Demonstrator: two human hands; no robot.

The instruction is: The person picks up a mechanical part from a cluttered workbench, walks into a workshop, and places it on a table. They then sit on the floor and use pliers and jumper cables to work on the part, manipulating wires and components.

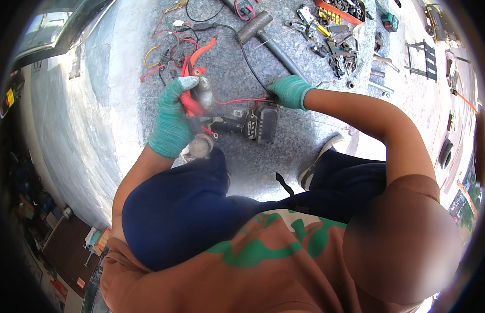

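My left hand (176, 113), in a teal knit glove with grey-coated fingertips, is closed around a bundle of thick red and orange cables (191, 103). A ring terminal (197, 72) shows at the bundle's upper end. Another ring terminal (215, 135) hangs below the hand. My right hand (288, 92), gloved alike, is low over the speckled floor, fingers pointing left. A black cable (248, 62) and a thin red wire (242, 101) run to its fingertips; its grip there is hidden. Between my hands lies a black cordless power tool with a battery pack (268, 123).
A metal hammer (258, 27) with a pipe handle lies beyond my right hand. Loose wires (176, 39) spread at upper left. Metal parts (342, 51) and an orange tray (352, 15) lie at upper right. My shoe (317, 160) stands near the tool.
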